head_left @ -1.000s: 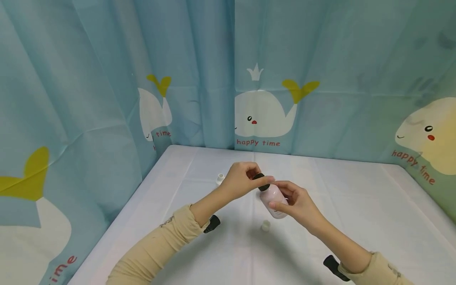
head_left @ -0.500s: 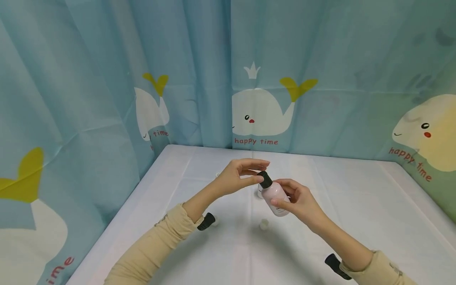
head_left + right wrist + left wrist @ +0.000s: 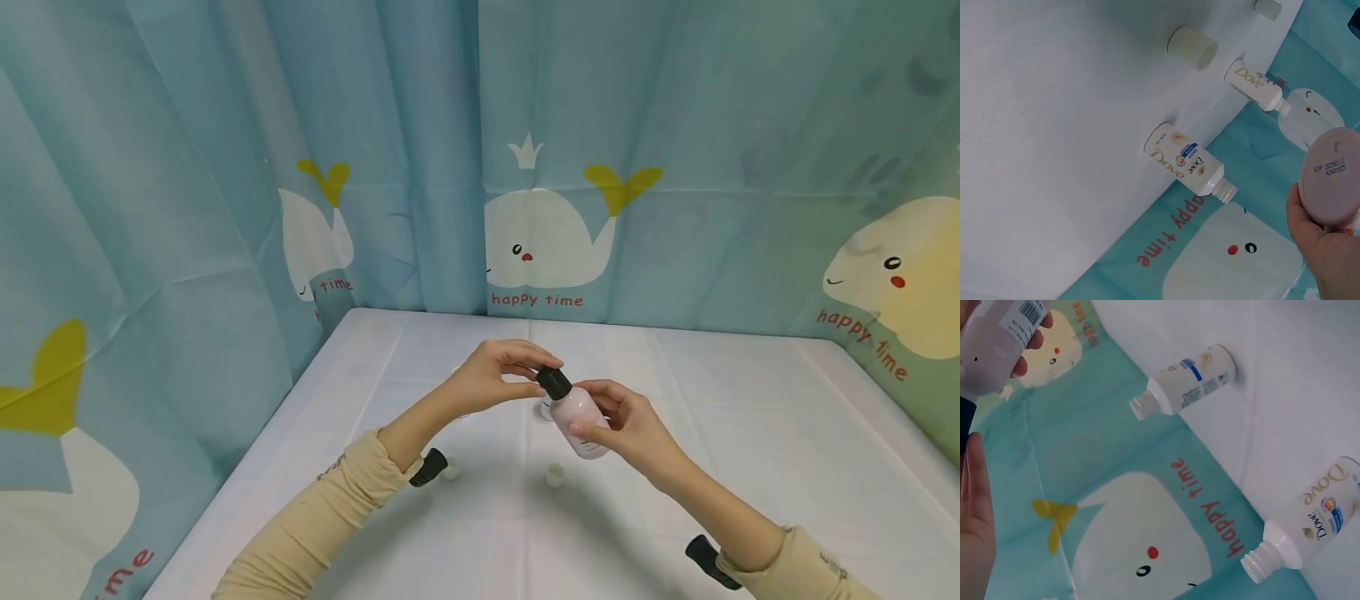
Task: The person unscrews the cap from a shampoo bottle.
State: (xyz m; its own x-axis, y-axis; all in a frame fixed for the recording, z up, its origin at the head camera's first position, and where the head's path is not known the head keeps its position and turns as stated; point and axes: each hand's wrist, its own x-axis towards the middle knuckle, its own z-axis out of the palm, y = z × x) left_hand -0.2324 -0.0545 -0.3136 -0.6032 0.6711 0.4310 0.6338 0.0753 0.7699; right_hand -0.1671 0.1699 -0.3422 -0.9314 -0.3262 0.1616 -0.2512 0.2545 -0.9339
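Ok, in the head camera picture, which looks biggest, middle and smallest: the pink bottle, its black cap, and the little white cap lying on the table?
1. Pink bottle, largest.
2. Black cap.
3. White cap, smallest, though close to the black cap in size, so that order is unsure.

2 open white Dove bottles stand on the table by the whale curtain.

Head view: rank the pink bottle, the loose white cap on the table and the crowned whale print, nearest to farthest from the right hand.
1. Pink bottle: held in the right hand.
2. Loose white cap: on the table, beneath.
3. Crowned whale print: on the back curtain.
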